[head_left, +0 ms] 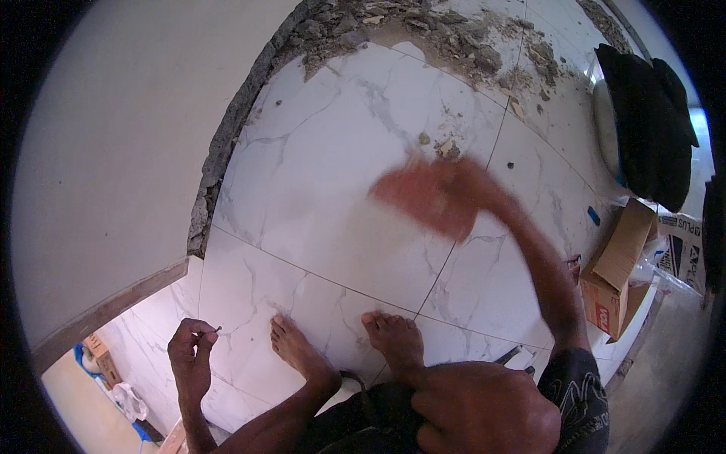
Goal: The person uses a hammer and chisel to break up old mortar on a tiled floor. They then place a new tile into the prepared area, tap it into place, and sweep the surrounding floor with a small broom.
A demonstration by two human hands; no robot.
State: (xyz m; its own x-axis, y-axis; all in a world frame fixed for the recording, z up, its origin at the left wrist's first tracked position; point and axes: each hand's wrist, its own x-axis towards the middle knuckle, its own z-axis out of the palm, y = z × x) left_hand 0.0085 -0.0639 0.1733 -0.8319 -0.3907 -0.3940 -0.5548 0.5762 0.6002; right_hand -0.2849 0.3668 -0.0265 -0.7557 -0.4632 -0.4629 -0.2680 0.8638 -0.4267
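Note:
My left hand (pixel 192 357) is at the lower left, thumb and fingers pinched on a small thin dark stick (pixel 218 329); its exact kind is too small to tell. Out over the white marbled floor tiles (pixel 325 144), my right hand (pixel 470 181) is smeared by motion. It seems to grip a flat reddish thing (pixel 423 203), too blurred to name. Just beyond that hand lie small bits of rubble (pixel 448 148). My bare feet (pixel 393 340) stand on the tiles, between my two hands.
Broken mortar and rubble (pixel 469 49) cover the far tiles. A pale wall (pixel 113 151) with a rough, chipped lower edge (pixel 221 151) bounds the left. To the right are an open cardboard box (pixel 612 265), black bags (pixel 643 125) and a small blue object (pixel 594 216).

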